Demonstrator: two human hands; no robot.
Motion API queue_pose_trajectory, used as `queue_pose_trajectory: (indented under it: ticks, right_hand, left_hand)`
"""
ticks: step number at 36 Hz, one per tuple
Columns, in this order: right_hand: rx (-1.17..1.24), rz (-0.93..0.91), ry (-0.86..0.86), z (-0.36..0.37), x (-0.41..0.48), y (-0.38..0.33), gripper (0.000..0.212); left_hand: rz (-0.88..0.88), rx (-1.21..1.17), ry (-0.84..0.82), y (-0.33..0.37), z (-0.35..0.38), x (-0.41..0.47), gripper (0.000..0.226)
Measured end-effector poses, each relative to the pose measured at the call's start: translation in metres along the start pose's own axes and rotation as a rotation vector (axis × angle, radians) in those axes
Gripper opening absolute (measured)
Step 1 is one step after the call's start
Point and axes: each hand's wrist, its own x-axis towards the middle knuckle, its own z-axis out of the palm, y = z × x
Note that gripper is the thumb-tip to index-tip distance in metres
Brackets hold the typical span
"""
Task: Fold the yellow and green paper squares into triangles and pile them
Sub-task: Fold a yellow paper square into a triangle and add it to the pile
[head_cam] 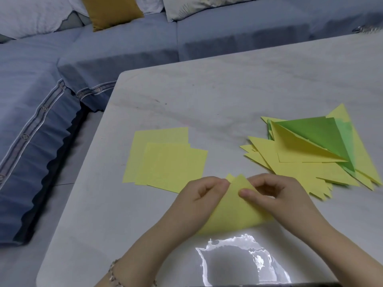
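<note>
Grey-white table [207, 96] fills the view from centre to 3 o'clock. Item under work: one yellow sheet [234, 214], lying on the table at 6 o'clock from the view's centre, doubled over into a rough triangle with its apex pointing to 12 o'clock. Two corners meet at that apex, slightly out of line. Left hand [204, 195] sits at 9 o'clock of the apex, fingers curled, thumb and forefinger pinching the paper's edge. Right hand [275, 195] sits at 3 o'clock of the apex, fingers curled, thumb on the upper layer and clamping the paper against the fingers. Both hands are thus closed on the same sheet. Stack of unfolded yellow squares [165, 160] lies flat at 10 o'clock of the sheet, loosely fanned, its near corner just beside the left hand. Pile of folded triangles [306, 162] lies at 2 o'clock of the sheet, near the right hand but apart from it. The pile is mostly yellow, with a green triangle [319, 133] near the top, partly covered by a yellow one whose flap stands raised; the points are splayed and untidy. Bright reflection [238, 259] shows on the table at 6 o'clock of the sheet. Bracelet [113, 272] is on the left wrist. Blue-grey sofa [103, 48] runs from 9 to 12 o'clock beyond the table, with a mustard cushion [109, 11] at 11 o'clock
</note>
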Motion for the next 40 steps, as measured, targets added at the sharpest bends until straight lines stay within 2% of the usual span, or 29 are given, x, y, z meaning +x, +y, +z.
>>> queue_pose_trajectory:
  ticks: [1, 2, 4, 7, 10, 14, 23, 31, 37, 40]
  right_hand:
    - [-0.002, 0.007, 0.025, 0.002, 0.000, -0.001, 0.015]
    - [-0.012, 0.008, 0.045, 0.004, -0.001, -0.002, 0.016]
    - [-0.015, 0.011, 0.067, 0.007, -0.002, -0.002, 0.018]
    - [0.028, 0.015, 0.109, 0.011, -0.004, -0.004, 0.019]
    - [0.104, 0.009, 0.152, 0.013, -0.007, -0.005, 0.027]
    - [0.062, -0.039, 0.182, 0.014, -0.010, -0.009, 0.025]
    - [-0.023, -0.114, 0.182, 0.016, -0.013, -0.008, 0.039]
    - [-0.009, -0.119, 0.184, 0.014, -0.012, -0.009, 0.037]
    - [-0.025, -0.133, 0.180, 0.013, -0.011, -0.007, 0.036]
    - [-0.041, -0.131, 0.163, 0.011, -0.009, -0.005, 0.030]
  left_hand:
    - [0.006, 0.007, 0.013, -0.002, 0.001, -0.001, 0.051]
    - [0.009, 0.007, 0.027, 0.000, 0.002, -0.003, 0.043]
    - [-0.009, 0.053, 0.073, 0.001, 0.004, -0.004, 0.005]
    - [0.016, 0.083, 0.189, -0.005, 0.009, -0.007, 0.027]
    - [0.014, 0.032, 0.266, 0.002, 0.013, -0.012, 0.037]
    - [0.041, 0.004, 0.304, 0.002, 0.018, -0.013, 0.036]
    - [0.093, 0.056, 0.297, 0.000, 0.022, -0.016, 0.040]
    - [0.125, 0.065, 0.302, -0.002, 0.024, -0.015, 0.037]
    - [0.092, -0.003, 0.391, -0.002, 0.027, -0.015, 0.042]
    - [0.091, -0.002, 0.386, -0.003, 0.027, -0.015, 0.036]
